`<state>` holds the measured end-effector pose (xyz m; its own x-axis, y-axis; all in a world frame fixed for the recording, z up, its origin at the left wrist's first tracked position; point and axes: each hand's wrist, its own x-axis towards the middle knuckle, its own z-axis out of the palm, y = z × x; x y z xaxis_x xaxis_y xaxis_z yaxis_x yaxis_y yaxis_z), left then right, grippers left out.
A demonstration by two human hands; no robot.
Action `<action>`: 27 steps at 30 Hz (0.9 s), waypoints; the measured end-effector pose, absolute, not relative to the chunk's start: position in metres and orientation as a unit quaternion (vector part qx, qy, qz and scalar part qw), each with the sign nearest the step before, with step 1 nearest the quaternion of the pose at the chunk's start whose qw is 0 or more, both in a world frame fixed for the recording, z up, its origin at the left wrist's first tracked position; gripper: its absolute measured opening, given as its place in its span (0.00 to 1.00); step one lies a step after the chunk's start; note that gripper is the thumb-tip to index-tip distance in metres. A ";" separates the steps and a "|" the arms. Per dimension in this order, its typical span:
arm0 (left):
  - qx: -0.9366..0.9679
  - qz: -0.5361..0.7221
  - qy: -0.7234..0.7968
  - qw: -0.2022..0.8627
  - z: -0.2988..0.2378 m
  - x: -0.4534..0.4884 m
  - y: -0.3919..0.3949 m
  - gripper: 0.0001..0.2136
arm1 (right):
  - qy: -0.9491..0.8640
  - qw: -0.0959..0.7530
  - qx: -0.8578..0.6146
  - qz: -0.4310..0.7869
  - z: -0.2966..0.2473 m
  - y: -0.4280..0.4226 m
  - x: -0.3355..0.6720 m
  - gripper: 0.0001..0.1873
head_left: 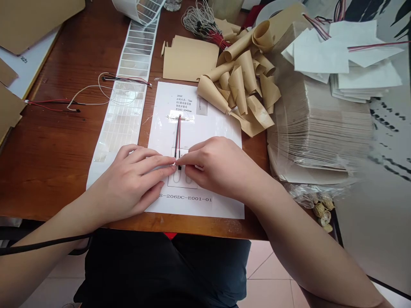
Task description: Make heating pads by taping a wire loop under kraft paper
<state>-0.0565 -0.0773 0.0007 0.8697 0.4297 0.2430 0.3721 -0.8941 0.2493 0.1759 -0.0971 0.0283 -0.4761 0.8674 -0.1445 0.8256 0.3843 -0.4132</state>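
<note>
A short lead of red and black wires (178, 134) runs down a printed white sheet (221, 205), its top end under clear tape and its lower end at small black connector ends. My left hand (138, 177) lies palm down with fingers stretched out, two fingertips touching the lead near its lower end. From the other side my right hand (216, 164) has its index fingertip on the same spot, thumb bent beneath and the other fingers curled. Something small and shiny shows between the fingertips; its kind is hard to make out.
A label strip (135, 55) unrolls on the left, with loose wire leads (64, 102) beside it. Curled brown paper pieces (245, 81), brown cards (191, 57) and a wire bundle (205, 25) lie beyond the sheet. A tall bagged stack (317, 128) stands at right.
</note>
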 end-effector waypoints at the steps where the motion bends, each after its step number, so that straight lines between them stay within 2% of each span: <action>1: 0.961 0.149 0.208 0.101 0.001 -0.056 -0.077 0.15 | -0.832 0.045 -0.511 0.213 0.028 -0.098 0.176 0.15; 11: 0.963 0.146 0.204 0.099 0.000 -0.058 -0.078 0.15 | -0.849 0.050 -0.483 0.208 0.028 -0.099 0.174 0.16; 19: 0.970 0.142 0.190 0.057 -0.001 -0.062 -0.079 0.16 | -0.852 0.053 -0.480 0.204 0.026 -0.098 0.175 0.16; 27: 0.974 0.131 0.184 -0.013 -0.003 -0.064 -0.088 0.18 | -0.835 0.015 -0.515 0.194 0.031 -0.100 0.173 0.18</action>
